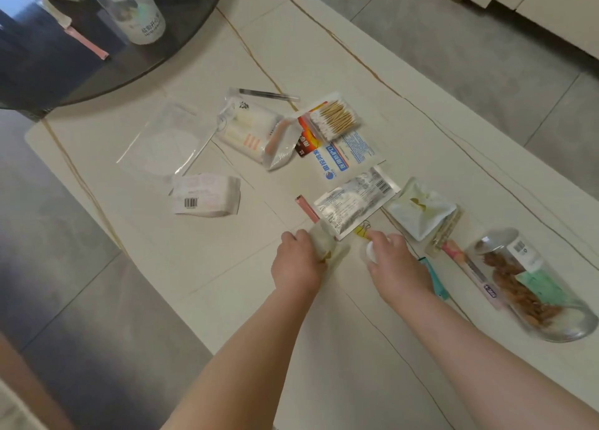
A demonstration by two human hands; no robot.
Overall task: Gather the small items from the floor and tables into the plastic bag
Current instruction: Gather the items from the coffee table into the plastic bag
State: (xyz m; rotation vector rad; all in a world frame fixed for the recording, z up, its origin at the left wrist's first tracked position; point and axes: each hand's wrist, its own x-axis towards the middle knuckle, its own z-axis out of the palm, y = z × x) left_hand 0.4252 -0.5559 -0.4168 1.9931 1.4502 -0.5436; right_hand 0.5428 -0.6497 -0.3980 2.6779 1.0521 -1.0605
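Small items lie scattered on a white marble-look table [227, 267]. My left hand [296, 261] grips a small pale packet [324, 243] near a pink stick [306, 207]. My right hand [393, 264] holds a small white round object [370, 253], its index finger touching a yellow clip [363, 230] at the edge of a silver foil sachet [355, 199]. Further back lie a clear plastic bag [162, 141], a barcoded tissue pack [205, 196], a cotton swab pack [334, 118], a blue-printed mask packet [348, 154] and a clear pouch with a toothbrush [256, 134].
A white wet-wipe pack [421, 212], a pink tube [470, 267], a teal item [436, 277] and a clear jar of nuts [531, 284] lie to the right. A dark round glass table [97, 40] with a bottle [142, 15] stands back left. Grey floor tiles surround the table.
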